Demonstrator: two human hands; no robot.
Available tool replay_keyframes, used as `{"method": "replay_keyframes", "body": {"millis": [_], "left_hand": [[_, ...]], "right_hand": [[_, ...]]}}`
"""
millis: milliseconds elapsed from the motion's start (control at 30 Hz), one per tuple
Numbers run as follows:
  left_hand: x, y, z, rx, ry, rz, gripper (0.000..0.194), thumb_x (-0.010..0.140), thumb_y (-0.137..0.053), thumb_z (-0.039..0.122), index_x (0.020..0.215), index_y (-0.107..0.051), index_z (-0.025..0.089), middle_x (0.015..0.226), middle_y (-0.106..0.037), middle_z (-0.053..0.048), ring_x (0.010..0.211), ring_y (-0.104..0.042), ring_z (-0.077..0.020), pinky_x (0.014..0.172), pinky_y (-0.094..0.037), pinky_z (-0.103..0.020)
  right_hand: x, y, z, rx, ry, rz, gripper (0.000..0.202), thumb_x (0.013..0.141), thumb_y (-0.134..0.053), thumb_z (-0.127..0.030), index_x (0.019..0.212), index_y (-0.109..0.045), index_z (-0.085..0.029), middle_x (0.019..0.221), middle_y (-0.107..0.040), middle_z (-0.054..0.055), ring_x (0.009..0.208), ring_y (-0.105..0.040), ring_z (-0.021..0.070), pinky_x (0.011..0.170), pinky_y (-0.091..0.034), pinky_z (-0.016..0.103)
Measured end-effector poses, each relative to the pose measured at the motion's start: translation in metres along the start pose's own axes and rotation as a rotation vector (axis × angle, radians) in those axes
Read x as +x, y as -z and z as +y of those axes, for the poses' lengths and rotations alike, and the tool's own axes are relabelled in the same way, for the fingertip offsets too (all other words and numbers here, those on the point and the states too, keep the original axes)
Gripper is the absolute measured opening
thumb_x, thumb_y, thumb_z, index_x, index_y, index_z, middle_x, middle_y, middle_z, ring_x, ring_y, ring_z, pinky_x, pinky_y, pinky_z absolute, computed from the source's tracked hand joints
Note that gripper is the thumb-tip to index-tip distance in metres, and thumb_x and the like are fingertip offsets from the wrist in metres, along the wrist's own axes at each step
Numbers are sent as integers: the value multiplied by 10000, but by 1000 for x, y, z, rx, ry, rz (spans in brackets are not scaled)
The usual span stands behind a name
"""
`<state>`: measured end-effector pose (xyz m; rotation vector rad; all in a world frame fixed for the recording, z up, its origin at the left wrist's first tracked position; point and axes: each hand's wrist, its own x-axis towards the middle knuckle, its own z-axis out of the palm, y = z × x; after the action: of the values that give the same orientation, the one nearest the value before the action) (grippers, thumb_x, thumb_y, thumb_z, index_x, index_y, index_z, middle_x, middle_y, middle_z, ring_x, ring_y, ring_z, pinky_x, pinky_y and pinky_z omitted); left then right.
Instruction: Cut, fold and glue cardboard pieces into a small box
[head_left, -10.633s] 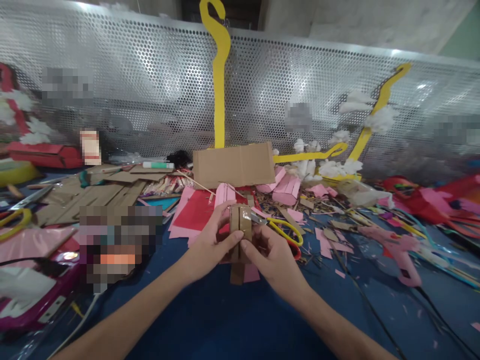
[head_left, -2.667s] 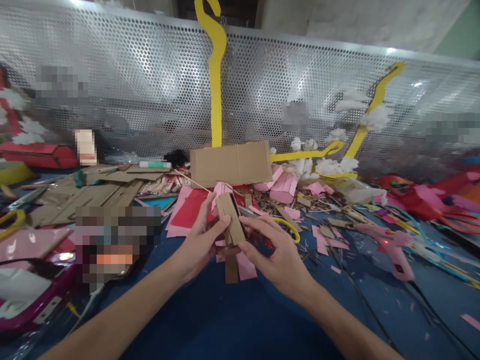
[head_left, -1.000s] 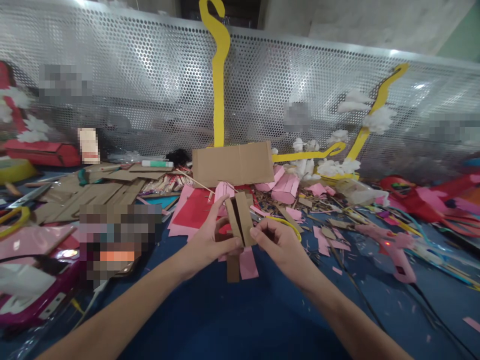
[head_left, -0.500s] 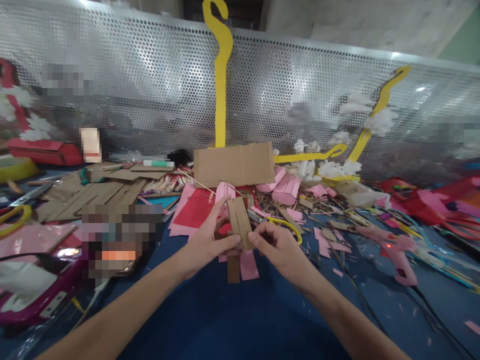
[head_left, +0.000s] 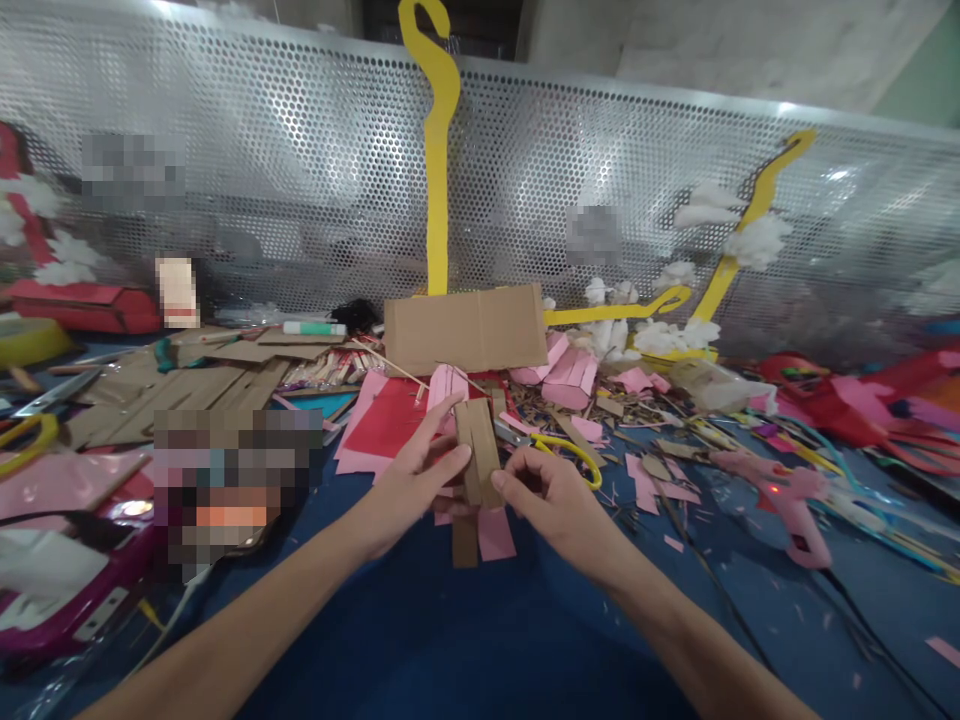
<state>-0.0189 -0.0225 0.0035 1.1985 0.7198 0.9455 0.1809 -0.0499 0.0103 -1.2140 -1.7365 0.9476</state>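
My left hand (head_left: 416,480) is closed around the left side of a small folded cardboard piece (head_left: 482,455), its thumb against the front. My right hand (head_left: 551,500) pinches the lower right edge of the same piece between thumb and fingertips. A narrow gap runs lengthwise down the cardboard. Below it, a brown cardboard strip (head_left: 465,542) and a pink paper strip (head_left: 497,535) lie on the blue surface. Scissors with yellow handles (head_left: 592,470) rest just beyond my right hand. Red paper (head_left: 379,420) lies on pink sheets behind my left hand.
A cardboard panel (head_left: 465,330) stands ahead, with a tall yellow hook shape (head_left: 437,200) rising behind it. A perforated metal screen (head_left: 517,150) closes off the back. To the right lies a pink glue gun (head_left: 787,500) with its cord. Cardboard sheets (head_left: 187,400) and a purple device (head_left: 56,630) are left.
My left thumb has slid up from the lower end of the cardboard piece to its left side. The right hand keeps its pinch, and the view has shifted slightly.
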Motion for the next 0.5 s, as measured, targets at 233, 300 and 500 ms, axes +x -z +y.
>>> {"method": "replay_keyframes", "body": {"millis": [233,300,500], "left_hand": [[1,3,0,51,-21,-7,828,926,-723,444,1601,-243,439,1392,-591,-147,868,-706,-226,657,-616,-356],[2,3,-1,70,-19,1,815,930,-712,464,1600,-250,433,1394,-592,-153,868,-707,-233,652,-616,-364],[2,3,-1,87,-17,-3,819,906,-742,452,1581,-278,417,1348,-615,-152,880,-704,-239,602,-598,-312]], "right_hand": [[-1,-1,0,-16,-13,4,267,936,-611,-359,731,-533,-208,674,-504,-40,631,-465,127,591,-356,266],[-1,-2,1,-18,-13,2,266,936,-612,-360,732,-533,-208,679,-508,-38,636,-470,128,593,-360,266],[-1,-2,4,-31,0,-13,252,944,-605,-340,741,-543,-204,701,-538,-29,652,-485,131,601,-369,268]]}}
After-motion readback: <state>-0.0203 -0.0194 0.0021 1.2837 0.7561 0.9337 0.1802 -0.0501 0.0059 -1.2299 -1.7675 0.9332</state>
